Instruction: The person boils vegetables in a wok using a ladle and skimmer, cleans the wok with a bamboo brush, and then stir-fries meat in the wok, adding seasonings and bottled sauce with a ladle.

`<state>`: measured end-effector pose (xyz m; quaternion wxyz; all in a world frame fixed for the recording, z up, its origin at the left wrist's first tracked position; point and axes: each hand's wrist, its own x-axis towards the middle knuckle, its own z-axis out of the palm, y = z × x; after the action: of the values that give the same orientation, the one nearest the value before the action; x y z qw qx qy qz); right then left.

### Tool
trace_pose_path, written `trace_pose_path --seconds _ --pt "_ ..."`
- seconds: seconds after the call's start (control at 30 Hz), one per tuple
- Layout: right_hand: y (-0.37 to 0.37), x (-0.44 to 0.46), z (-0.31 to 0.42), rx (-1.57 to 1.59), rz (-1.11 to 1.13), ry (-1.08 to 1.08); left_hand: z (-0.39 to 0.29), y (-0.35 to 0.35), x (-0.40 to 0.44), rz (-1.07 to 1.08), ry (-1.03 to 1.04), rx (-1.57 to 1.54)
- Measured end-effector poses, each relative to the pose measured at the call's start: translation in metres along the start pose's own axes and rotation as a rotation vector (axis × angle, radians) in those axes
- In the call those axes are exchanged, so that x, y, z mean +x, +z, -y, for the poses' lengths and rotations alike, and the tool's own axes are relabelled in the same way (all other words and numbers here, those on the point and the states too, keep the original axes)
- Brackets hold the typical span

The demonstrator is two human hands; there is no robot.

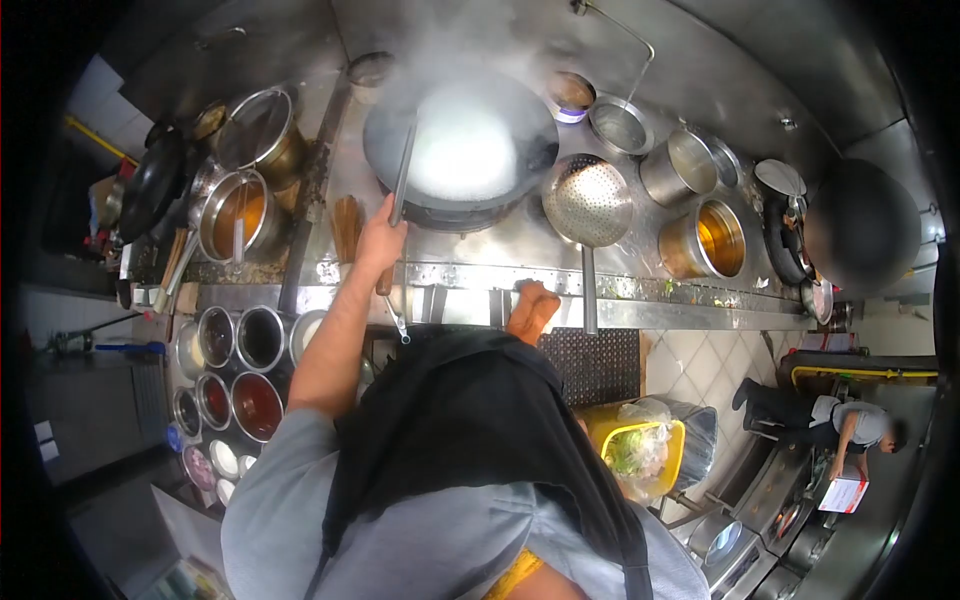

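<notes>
1. Inside a steel-lined kitchen, facing a stove top [500, 243] hazy with steam at the back.
2. Gripping a long-handled utensil [402, 175] in the left hand [382, 240], fingers wrapped closely around the brown handle, with the butt sticking out below the fist.
3. Reaching with it over the near left rim of a large dark wok [541, 145], full of steaming white contents (cannot make out the utensil's far end, lost in the haze).
4. Right hand out of sight; cannot tell its grip.
5. Just right of the wok, a perforated strainer [587, 195], handle pointing back past the counter edge.
6. Farther right, a steel pot [683, 247] of amber liquid.
7. Lower left, clustered round containers [238, 338], one with dark red sauce [257, 407].
8. Lower right, a yellow basket [679, 455] holding clear plastic and greens; well beyond, another person [855, 425] with hands at a white box [844, 493].
</notes>
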<state>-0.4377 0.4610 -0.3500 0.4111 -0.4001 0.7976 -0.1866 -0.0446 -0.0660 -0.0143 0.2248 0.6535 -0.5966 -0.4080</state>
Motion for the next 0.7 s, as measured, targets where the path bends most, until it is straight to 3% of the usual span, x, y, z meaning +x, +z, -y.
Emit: trace_pose_path --seconds 0.17,0.23,0.33,0.43,0.5,0.6,0.7 --pt "-0.024 -0.006 0.045 0.200 -0.002 -0.204 0.019 -0.004 -0.028 0.138 -0.075 -0.329" --pt "-0.040 -0.005 0.069 0.229 0.028 -0.150 0.028 -0.003 -0.054 0.182 -0.128 -0.511" --pt "-0.072 0.011 0.134 0.190 0.116 0.124 0.043 0.012 -0.088 0.129 -0.217 -0.579" --pt "-0.071 0.024 0.166 0.200 0.165 0.265 0.090 0.040 -0.101 0.135 -0.102 -0.428" --pt "-0.068 0.035 0.180 0.255 0.140 0.217 0.094 0.045 -0.110 0.096 -0.050 -0.265" --pt "-0.072 0.048 0.203 0.202 0.195 0.230 0.132 0.052 -0.100 -0.058 0.233 -0.085" --pt "-0.067 0.054 0.201 0.221 0.220 0.252 0.131 0.042 -0.104 0.041 0.083 -0.129"
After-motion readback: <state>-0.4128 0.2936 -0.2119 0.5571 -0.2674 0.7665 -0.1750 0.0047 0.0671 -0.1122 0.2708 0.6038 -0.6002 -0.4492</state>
